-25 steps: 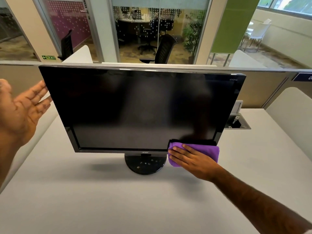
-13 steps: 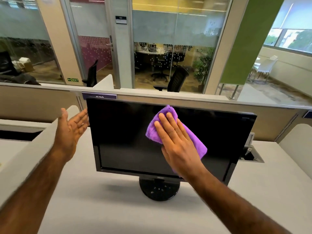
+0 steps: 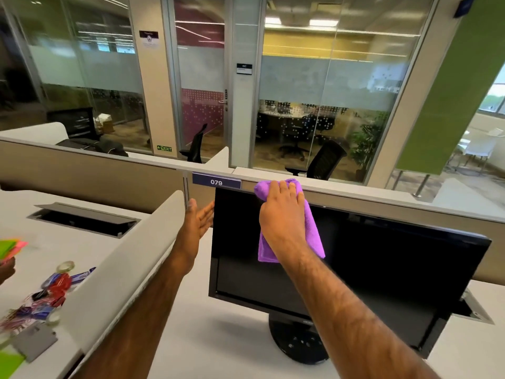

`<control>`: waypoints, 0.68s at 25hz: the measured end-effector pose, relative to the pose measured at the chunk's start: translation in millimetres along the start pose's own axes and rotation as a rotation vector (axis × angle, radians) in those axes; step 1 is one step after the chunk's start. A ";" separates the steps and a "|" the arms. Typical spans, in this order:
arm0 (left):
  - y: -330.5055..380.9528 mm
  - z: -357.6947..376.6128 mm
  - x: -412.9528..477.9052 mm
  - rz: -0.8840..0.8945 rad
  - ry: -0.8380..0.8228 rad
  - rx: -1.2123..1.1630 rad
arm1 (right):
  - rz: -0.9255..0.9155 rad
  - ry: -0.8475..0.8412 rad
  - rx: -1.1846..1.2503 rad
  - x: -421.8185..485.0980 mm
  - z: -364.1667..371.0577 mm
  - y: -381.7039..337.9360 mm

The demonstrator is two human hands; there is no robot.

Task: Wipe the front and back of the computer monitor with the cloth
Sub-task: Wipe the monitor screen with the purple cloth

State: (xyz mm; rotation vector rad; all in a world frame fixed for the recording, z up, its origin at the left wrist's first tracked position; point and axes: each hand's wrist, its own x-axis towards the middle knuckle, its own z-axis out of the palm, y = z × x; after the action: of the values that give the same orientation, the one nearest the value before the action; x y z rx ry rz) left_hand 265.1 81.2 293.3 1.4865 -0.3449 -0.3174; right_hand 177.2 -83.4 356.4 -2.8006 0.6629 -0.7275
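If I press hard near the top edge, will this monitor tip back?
Probably wobbles: the monitor stands on one small round base. Pressing high adds leverage, so bracing with the left hand beside its edge seems wise.

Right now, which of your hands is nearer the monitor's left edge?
Left. The left hand is open beside the left edge of the monitor; the right hand presses the purple cloth against its top, further in.
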 end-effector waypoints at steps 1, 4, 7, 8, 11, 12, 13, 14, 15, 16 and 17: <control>0.4 -1.1 0.8 -0.005 -0.003 0.009 | 0.035 0.017 0.015 -0.8 1.2 -5.6; 4.8 0.3 1.7 -0.011 -0.012 0.016 | 0.099 0.005 0.070 -0.3 2.6 -23.4; 12.6 1.2 -0.6 -0.003 -0.035 0.038 | 0.072 -0.061 0.069 3.2 2.9 -40.9; 14.0 0.4 -0.7 -0.006 -0.042 0.050 | 0.036 -0.095 0.056 4.6 2.4 -44.5; 18.0 3.6 -4.6 0.107 0.064 0.284 | -0.076 -0.162 0.020 9.6 3.8 -43.2; 21.6 8.5 -6.8 0.238 0.154 0.454 | -0.070 -0.184 0.036 11.6 2.5 -39.9; 27.3 17.6 -9.7 0.410 0.205 0.591 | -0.072 -0.198 0.052 13.8 2.0 -35.0; 33.5 30.2 -9.9 0.570 0.185 0.664 | -0.103 -0.205 0.049 13.8 0.0 -29.6; 41.7 44.3 -9.6 0.657 0.111 0.693 | -0.139 -0.205 0.068 14.4 -0.2 -23.1; 48.6 57.3 -8.3 0.672 0.028 0.697 | -0.176 -0.214 0.097 14.8 -1.4 -15.4; 54.2 68.3 -5.7 0.634 -0.039 0.700 | -0.172 -0.219 0.198 15.2 -3.7 -7.0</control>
State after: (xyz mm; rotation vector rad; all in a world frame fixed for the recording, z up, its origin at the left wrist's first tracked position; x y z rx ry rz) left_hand 231.4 24.8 350.9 1.9466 -1.0019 0.3203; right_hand 189.9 -84.4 367.9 -2.7206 0.2976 -0.4728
